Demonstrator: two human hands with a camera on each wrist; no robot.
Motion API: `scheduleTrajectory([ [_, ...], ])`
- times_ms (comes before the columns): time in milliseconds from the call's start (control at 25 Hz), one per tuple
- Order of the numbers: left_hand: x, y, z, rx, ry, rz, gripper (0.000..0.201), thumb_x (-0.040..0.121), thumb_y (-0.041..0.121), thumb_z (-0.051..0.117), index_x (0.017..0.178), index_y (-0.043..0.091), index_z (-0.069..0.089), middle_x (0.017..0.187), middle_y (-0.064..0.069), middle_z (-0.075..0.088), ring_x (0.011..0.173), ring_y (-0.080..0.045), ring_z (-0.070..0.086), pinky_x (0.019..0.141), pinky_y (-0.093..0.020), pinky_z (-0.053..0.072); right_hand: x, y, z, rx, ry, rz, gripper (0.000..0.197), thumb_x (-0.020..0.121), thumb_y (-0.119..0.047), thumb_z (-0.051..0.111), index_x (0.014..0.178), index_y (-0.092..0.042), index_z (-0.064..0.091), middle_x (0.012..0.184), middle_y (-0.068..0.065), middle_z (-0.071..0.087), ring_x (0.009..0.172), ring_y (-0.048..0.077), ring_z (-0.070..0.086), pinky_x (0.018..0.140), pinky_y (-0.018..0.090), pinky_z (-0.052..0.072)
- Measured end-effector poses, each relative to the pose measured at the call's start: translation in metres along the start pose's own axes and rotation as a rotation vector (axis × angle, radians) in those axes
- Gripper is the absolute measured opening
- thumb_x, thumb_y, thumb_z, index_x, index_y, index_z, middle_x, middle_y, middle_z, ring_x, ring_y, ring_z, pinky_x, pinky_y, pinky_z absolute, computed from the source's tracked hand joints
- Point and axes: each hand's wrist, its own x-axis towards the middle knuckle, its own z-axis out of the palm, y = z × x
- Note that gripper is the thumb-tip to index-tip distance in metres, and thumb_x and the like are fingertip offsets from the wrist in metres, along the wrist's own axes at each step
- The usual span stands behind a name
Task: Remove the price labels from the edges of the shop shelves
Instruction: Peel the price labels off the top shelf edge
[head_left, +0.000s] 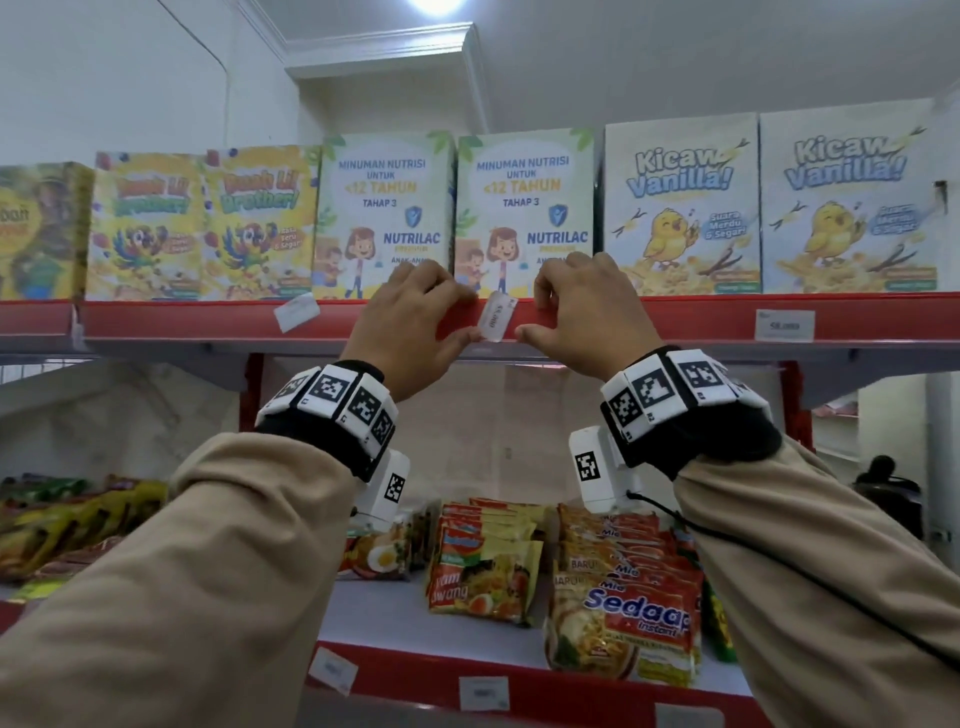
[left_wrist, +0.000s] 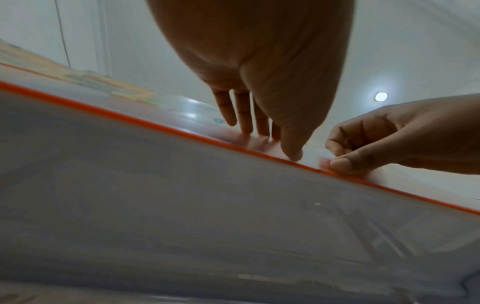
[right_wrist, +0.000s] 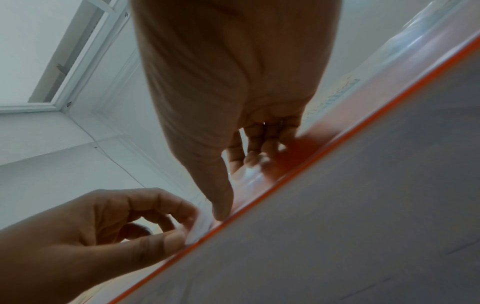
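Observation:
A small white price label (head_left: 497, 316) stands tilted on the red edge (head_left: 649, 317) of the top shelf, between my two hands. My left hand (head_left: 467, 318) pinches the label's left side between thumb and forefinger; the right wrist view shows this pinch (right_wrist: 184, 228) on the white label (right_wrist: 200, 228). My right hand (head_left: 532, 316) grips the shelf edge just right of the label, fingers curled over the top and thumb under the lower lip. Seen from below, the right thumb (right_wrist: 221, 211) presses the red strip (right_wrist: 298, 156).
Another label (head_left: 296, 312) hangs crooked further left on the same edge, and one (head_left: 785, 326) sits flat to the right. Cereal and milk boxes (head_left: 524, 213) line the top shelf. Noodle packets (head_left: 618, 613) fill the lower shelf, whose edge carries more labels (head_left: 483, 693).

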Motion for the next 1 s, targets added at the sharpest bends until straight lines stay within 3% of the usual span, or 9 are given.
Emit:
scheduleTrajectory([
  [280,-0.003,-0.011,0.01,-0.111,0.083,0.051,0.034,0.086,0.036,0.068,0.11,0.012,0.064,0.103,-0.007,0.057,0.099,-0.026,0.05,0.086,-0.037,0.044,-0.004,-0.007,0.005,0.065,0.086,0.09,0.032,0.074,-0.045,0.071,0.091,-0.022,0.056,0.095,-0.002,0.051,0.101,0.024,0.044,0.086,0.035,0.037],
  [400,-0.002,-0.014,0.012,-0.154,0.08,0.053,0.033,0.085,0.035,0.068,0.11,0.013,0.063,0.102,-0.007,0.056,0.099,-0.026,0.05,0.086,-0.037,0.043,0.0,-0.019,0.011,0.028,0.156,0.159,0.032,0.08,-0.058,0.058,0.1,-0.034,0.061,0.105,-0.008,0.055,0.11,0.024,0.039,0.087,0.038,0.029],
  [520,0.001,-0.016,0.011,-0.202,0.073,0.043,0.032,0.083,0.034,0.07,0.107,0.014,0.063,0.1,-0.006,0.054,0.097,-0.025,0.05,0.085,-0.034,0.041,0.009,-0.026,0.015,0.072,0.11,0.236,0.022,0.081,-0.058,0.058,0.092,-0.04,0.065,0.104,-0.014,0.059,0.113,0.022,0.039,0.087,0.039,0.024],
  [600,0.002,-0.018,0.011,-0.251,0.062,0.027,0.03,0.082,0.033,0.072,0.105,0.015,0.064,0.097,-0.004,0.051,0.098,-0.025,0.05,0.084,-0.031,0.038,0.014,-0.026,0.014,0.251,0.106,0.262,0.015,0.08,-0.051,0.063,0.082,-0.037,0.067,0.094,-0.015,0.066,0.109,0.016,0.05,0.094,0.037,0.029],
  [640,0.003,-0.018,0.011,-0.266,0.055,0.019,0.03,0.081,0.032,0.072,0.105,0.016,0.065,0.095,-0.002,0.049,0.098,-0.024,0.05,0.084,-0.029,0.037,0.015,-0.025,0.013,0.361,0.128,0.262,0.013,0.08,-0.046,0.066,0.08,-0.033,0.068,0.089,-0.013,0.068,0.102,0.014,0.057,0.098,0.042,0.036],
  [720,0.002,-0.018,0.011,-0.298,0.052,0.007,0.027,0.082,0.031,0.072,0.105,0.017,0.066,0.093,0.002,0.045,0.098,-0.023,0.049,0.086,-0.029,0.038,0.017,-0.025,0.009,0.485,0.2,0.261,0.01,0.082,-0.038,0.068,0.082,-0.028,0.07,0.083,-0.005,0.07,0.09,0.016,0.064,0.093,0.051,0.044],
  [840,0.0,-0.017,0.013,-0.415,0.119,-0.019,0.021,0.091,0.028,0.061,0.105,0.014,0.066,0.089,0.0,0.049,0.094,-0.023,0.05,0.087,-0.033,0.041,0.019,-0.028,0.004,0.562,0.208,0.193,0.009,0.089,-0.026,0.062,0.09,-0.019,0.067,0.073,-0.002,0.063,0.071,0.012,0.058,0.077,0.035,0.048],
  [920,0.001,-0.016,0.013,-0.497,0.153,-0.05,0.025,0.096,0.03,0.051,0.106,0.013,0.066,0.087,-0.003,0.053,0.091,-0.023,0.05,0.083,-0.033,0.04,0.019,-0.032,0.001,0.558,0.126,0.123,0.011,0.093,-0.02,0.057,0.094,-0.013,0.065,0.069,-0.006,0.055,0.062,0.006,0.048,0.065,0.024,0.041],
  [1000,0.002,-0.017,0.014,-0.543,0.155,-0.068,0.031,0.098,0.036,0.045,0.104,0.013,0.065,0.087,-0.005,0.057,0.089,-0.021,0.05,0.08,-0.033,0.04,0.018,-0.037,-0.001,0.51,0.046,0.068,0.01,0.092,-0.019,0.058,0.096,-0.013,0.066,0.072,-0.007,0.058,0.064,0.003,0.053,0.066,0.021,0.042],
])
